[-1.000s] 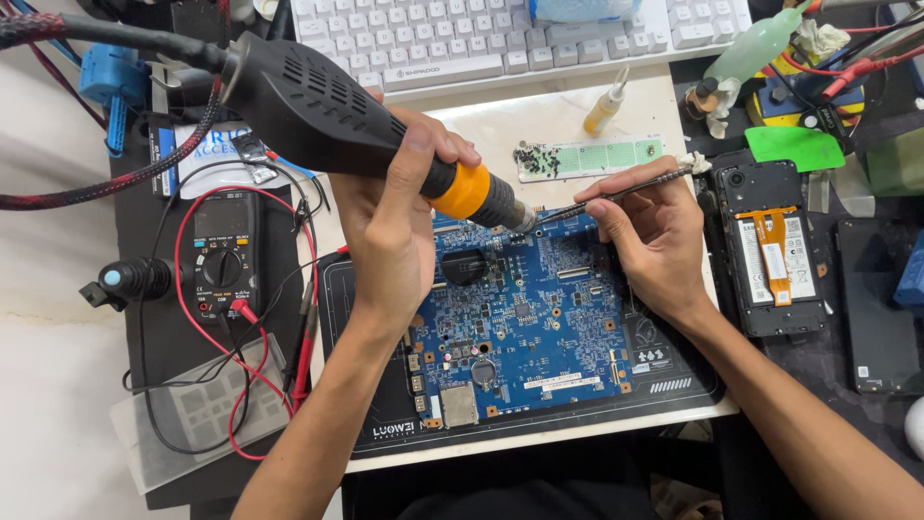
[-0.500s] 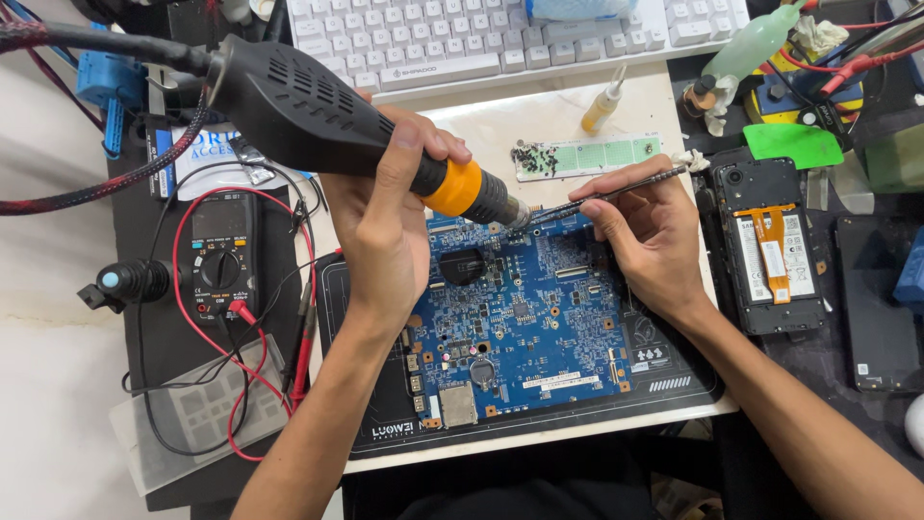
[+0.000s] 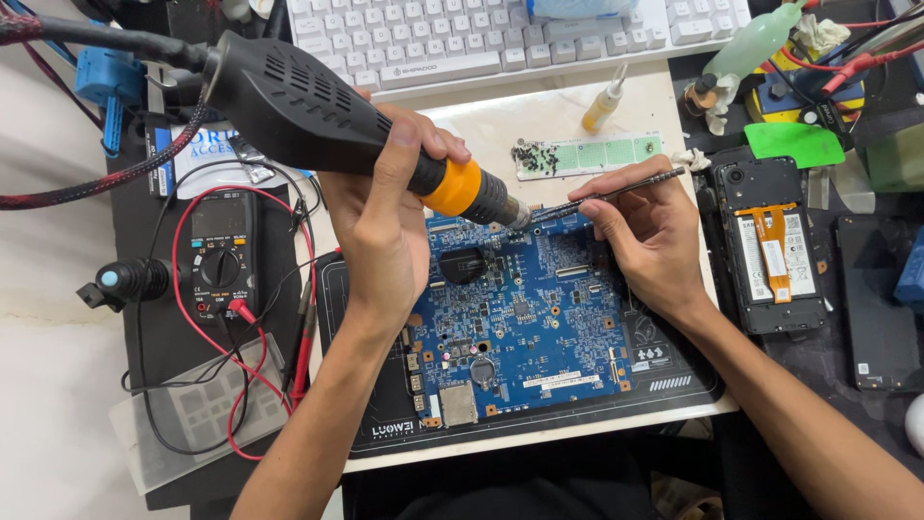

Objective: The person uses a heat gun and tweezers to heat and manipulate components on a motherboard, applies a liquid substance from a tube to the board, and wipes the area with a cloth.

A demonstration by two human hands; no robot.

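My left hand (image 3: 385, 217) grips a black hot-air gun (image 3: 298, 111) with an orange collar; its metal nozzle points down at the top edge of a blue circuit board (image 3: 525, 323). My right hand (image 3: 650, 236) holds thin tweezers (image 3: 616, 191) whose tip meets the board right beside the nozzle. The board lies flat on a black work mat (image 3: 664, 371).
A white keyboard (image 3: 500, 39) lies at the back. A multimeter (image 3: 221, 255) with red and black leads sits left of the mat. An opened phone (image 3: 770, 250) and another dark phone (image 3: 881, 299) lie to the right. A small green strip (image 3: 602, 154) and glue bottle (image 3: 604, 101) sit behind the board.
The hot-air gun and my left hand have shifted slightly; the nozzle and tweezers stay at the board's top edge.
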